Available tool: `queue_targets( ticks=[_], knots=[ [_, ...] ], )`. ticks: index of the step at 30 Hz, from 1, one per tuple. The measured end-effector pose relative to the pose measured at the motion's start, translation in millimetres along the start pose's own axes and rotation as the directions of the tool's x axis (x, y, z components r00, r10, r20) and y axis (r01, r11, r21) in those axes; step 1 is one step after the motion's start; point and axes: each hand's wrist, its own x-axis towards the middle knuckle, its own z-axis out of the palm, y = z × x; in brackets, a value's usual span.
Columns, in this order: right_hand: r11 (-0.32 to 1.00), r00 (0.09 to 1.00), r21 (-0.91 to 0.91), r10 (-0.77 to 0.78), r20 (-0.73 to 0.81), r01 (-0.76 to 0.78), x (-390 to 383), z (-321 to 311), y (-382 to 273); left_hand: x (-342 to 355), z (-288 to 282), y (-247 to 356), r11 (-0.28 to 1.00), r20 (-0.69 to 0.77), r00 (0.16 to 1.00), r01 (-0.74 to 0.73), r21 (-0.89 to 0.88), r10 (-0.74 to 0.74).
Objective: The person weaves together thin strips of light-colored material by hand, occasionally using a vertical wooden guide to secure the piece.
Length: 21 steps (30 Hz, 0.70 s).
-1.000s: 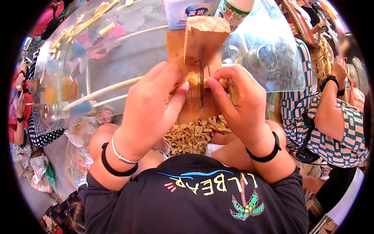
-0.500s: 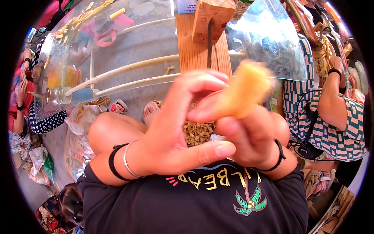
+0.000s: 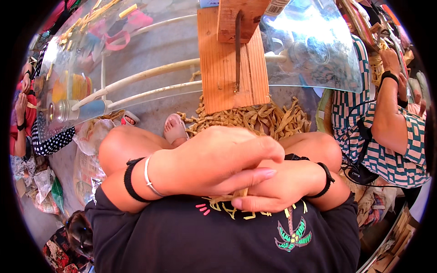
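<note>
My hands overlap in front of my black shirt. My left hand (image 3: 214, 157) lies across the top, its fingers curled and its thumb resting along my right hand; whatever it may hold is hidden. Lower down, my right hand (image 3: 282, 186) is closed on a small yellowish piece (image 3: 240, 193), of which only a sliver shows between the thumb and fingers. Just beyond my hands, a heap of tan, curled strips (image 3: 259, 119) lies on the floor between my knees, partly under a wooden board (image 3: 218, 68).
A wooden block (image 3: 234, 22) with a thin metal rod (image 3: 237, 54) stands on the board. A glass tabletop (image 3: 154, 50) on pale tubes spans the far side. Co-workers sit left and right; the right one's forearm (image 3: 389, 109) shows. Bags (image 3: 91, 157) lie at left.
Both hands have come down and closer to my shirt, the left now over the right. The yellowish piece, raised and blurred before, is mostly covered. The strip heap and board show more fully.
</note>
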Motion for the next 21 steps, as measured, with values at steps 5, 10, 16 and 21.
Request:
queue_targets(
  ticks=[5,10,16,21],
  knots=[
    [0.950,0.975,0.222,0.217,0.042,-0.221,-4,-39,-16,1,-22,-1,0.976,-0.141,0.985,-0.074,0.204,0.104],
    [0.928,0.914,0.265,0.327,-0.239,-0.262,-2,-32,-26,-10,-11,12,0.975,-0.128,0.977,0.186,0.119,-0.171],
    [0.962,0.856,0.270,0.178,-0.485,-0.047,0,-24,-26,-5,4,5,0.938,-0.181,0.944,-0.222,0.266,0.275],
    [0.999,0.929,0.014,-0.039,-0.368,0.048,-7,-39,-22,-13,-6,3,0.968,-0.263,0.935,-0.204,0.146,0.237]
  ],
)
